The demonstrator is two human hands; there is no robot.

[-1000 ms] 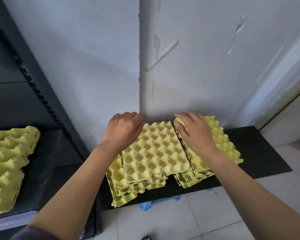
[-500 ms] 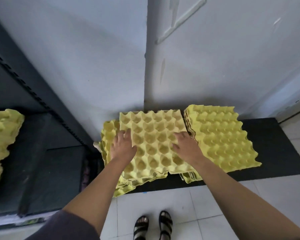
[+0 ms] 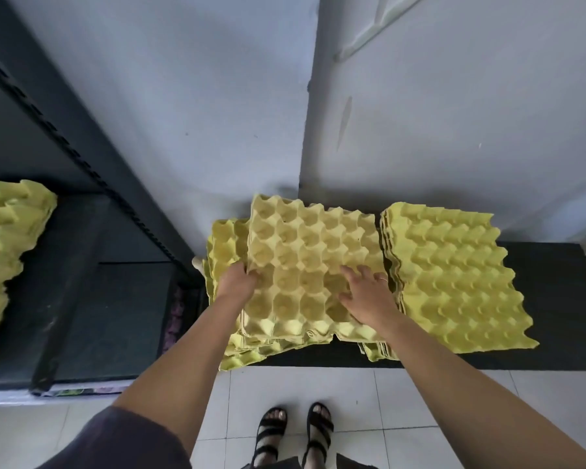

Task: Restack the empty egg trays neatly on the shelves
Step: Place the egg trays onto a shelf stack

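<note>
You stand on a white tiled floor (image 3: 318, 384), facing a pale wall (image 3: 183, 96) that makes a corner just behind a low black platform (image 3: 555, 299). Left of the platform is a dark metal shelving unit (image 3: 82, 265), with more yellow trays (image 3: 7, 238) lying on its shelf. Your sandalled feet (image 3: 295, 431) are on the tiles just in front of the platform.

The top egg tray (image 3: 313, 252) lies cups-up on the left stack (image 3: 224, 245) at the platform's left end. It is flat but turned a little out of line: the stack beneath shows past its left and near edges. It looks nearly square, so you cannot name a long axis with confidence. Its far edge faces the wall corner and its near edge faces you.

Your left hand (image 3: 239, 280) grips this tray's left edge, with its fingers curled into the rim. Your right hand (image 3: 366, 296) lies on the cups near the tray's right side with its fingers spread and straight, pinching nothing. There is a ring (image 3: 382, 279) on one finger.

The right stack (image 3: 454, 282) sits on the middle of the platform, touching or just beside the top tray's right edge.
</note>
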